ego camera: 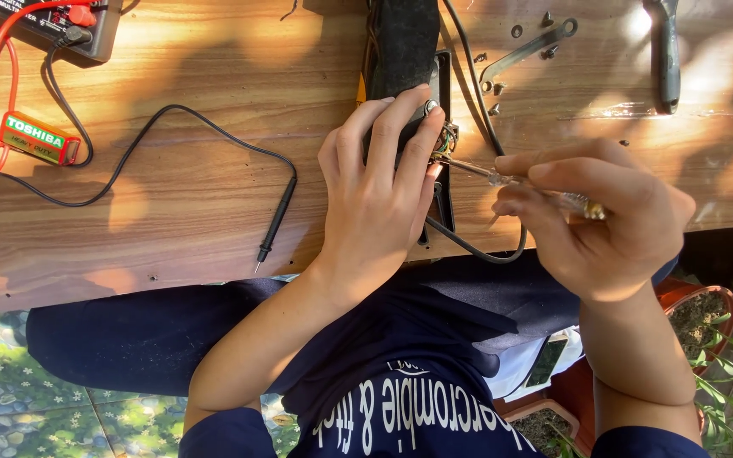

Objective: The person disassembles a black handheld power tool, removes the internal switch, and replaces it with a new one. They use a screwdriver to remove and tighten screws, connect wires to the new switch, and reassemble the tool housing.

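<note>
The left hand (375, 191) is arching over a black device (405, 51) lying at the near edge of the wooden counter (197, 195), fingers curled and pressing down on it. The right hand (600, 220) is pinching a clear-handled screwdriver (515, 181) (held nearly level), its tip reaching the device's exposed wiring beside the left fingertips.

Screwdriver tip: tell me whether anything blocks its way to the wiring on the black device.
Nothing visible blocks it. The screwdriver, in the right hand, already has its tip at the exposed wires. The left hand lies on the black device, fingers beside the wires, not across the tip.
</note>
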